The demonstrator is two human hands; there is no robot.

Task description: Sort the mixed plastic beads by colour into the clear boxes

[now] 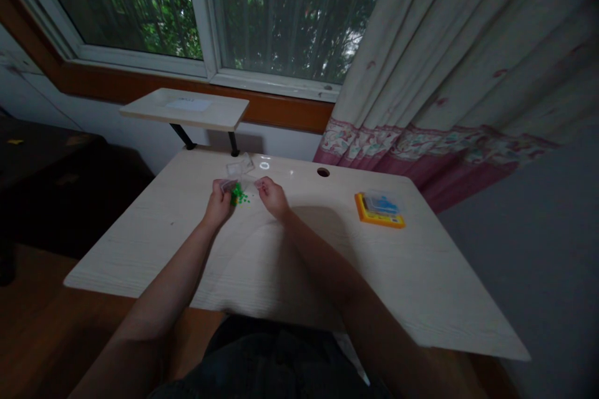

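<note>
A pile of small green pieces [240, 195] lies on the pale desk between my two hands. My left hand [218, 204] is closed on a clear, flat piece of plastic [228, 185], just left of the pile. To the right of the green pieces, my right hand [274, 197] pinches something clear and thin at its fingertips; whether it joins the plastic in my left hand I cannot tell. Just beyond my hands rests a clear plastic case [240, 166].
A yellow box [381, 219] at the right of the desk [421, 287] bears a clear case with blue pieces [384, 204]. A raised shelf [154, 109] stands at the back left. Near the rear edge is a round cable hole [323, 172]. A curtain [421, 75] hangs behind.
</note>
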